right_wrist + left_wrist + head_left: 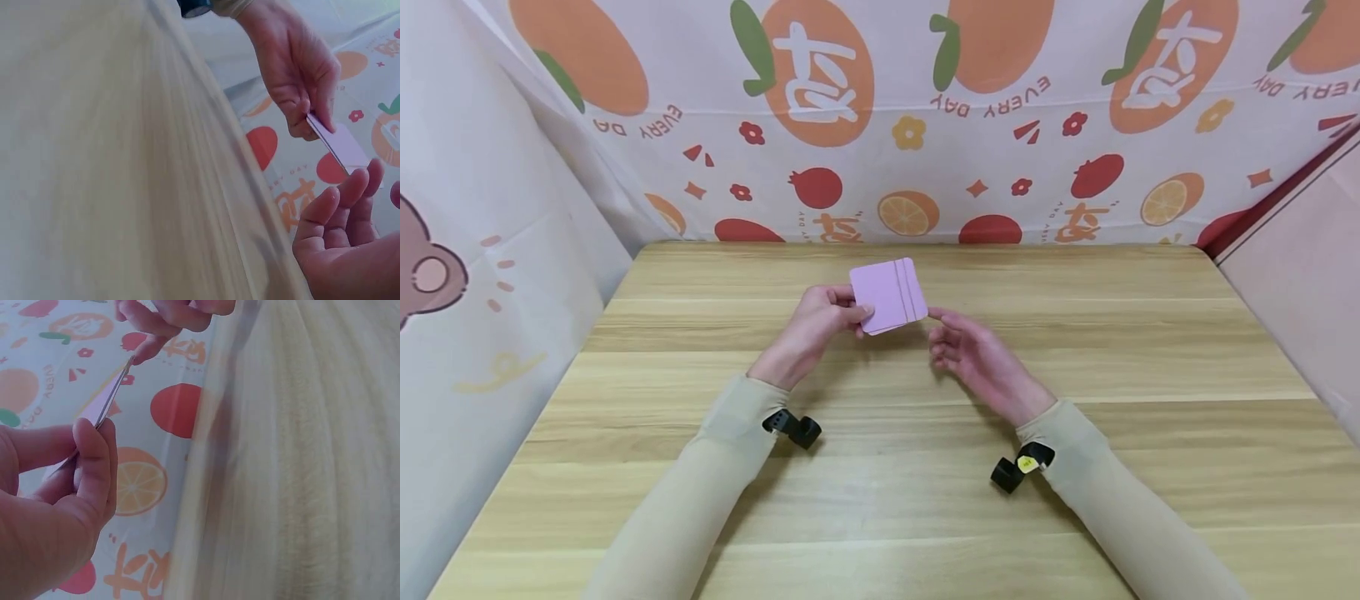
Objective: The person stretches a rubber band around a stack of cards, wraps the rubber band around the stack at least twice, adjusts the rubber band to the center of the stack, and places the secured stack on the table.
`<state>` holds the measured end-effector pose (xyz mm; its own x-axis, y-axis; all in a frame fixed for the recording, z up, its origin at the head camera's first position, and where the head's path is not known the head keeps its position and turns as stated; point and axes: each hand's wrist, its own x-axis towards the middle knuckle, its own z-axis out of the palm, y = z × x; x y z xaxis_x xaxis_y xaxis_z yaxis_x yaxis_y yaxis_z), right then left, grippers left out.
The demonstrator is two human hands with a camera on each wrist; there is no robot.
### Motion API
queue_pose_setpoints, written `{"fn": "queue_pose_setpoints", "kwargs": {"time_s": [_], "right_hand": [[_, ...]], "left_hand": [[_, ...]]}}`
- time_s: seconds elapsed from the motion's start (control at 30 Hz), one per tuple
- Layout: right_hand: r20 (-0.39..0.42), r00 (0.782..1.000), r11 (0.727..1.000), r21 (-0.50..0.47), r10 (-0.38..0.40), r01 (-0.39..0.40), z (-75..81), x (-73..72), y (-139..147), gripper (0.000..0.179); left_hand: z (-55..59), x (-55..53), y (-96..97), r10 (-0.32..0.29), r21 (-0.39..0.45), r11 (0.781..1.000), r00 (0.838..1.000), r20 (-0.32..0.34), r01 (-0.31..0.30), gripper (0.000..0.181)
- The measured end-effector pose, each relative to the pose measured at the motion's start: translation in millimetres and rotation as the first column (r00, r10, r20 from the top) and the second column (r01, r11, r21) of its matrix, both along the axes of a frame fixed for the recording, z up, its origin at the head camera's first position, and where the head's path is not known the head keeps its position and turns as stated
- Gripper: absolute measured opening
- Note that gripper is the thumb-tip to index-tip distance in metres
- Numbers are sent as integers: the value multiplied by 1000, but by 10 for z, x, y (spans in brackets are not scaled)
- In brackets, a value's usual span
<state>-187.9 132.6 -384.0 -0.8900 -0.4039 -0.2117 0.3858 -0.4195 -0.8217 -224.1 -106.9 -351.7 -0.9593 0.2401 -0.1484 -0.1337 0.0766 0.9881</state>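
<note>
A few thin lilac-pink square cards [883, 296] with rounded corners lie slightly fanned, their edges showing as parallel lines on the right side. My left hand [822, 325] pinches them at the left edge, thumb on top and fingers underneath, holding them tilted above the table. In the left wrist view the cards [107, 403] appear almost edge-on. On the other side, my right hand [981, 358] has its index finger stretched to the cards' lower right corner; whether it touches cannot be told. Its other fingers are loosely bent and hold nothing.
The wooden table [880, 500] spreads under both arms. Behind it hangs a white cloth [910, 175] printed with fruit, and a pale curtain [497, 333] borders the left. A black wrist camera [793, 427] is on the left wrist, another black camera [1018, 468] on the right.
</note>
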Motion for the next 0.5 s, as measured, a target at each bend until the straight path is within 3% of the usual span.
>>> {"fn": "queue_pose_setpoints", "kwargs": {"time_s": [0.3, 0.5], "right_hand": [[-150, 985, 988, 114, -84, 101, -11, -62, 82, 39], [-257, 953, 952, 212, -162, 219, 30, -101, 114, 38]], "left_hand": [[-78, 22, 53, -67, -7, 998, 997, 30, 67, 28], [-109, 44, 88, -117, -34, 993, 993, 4, 117, 26]]}}
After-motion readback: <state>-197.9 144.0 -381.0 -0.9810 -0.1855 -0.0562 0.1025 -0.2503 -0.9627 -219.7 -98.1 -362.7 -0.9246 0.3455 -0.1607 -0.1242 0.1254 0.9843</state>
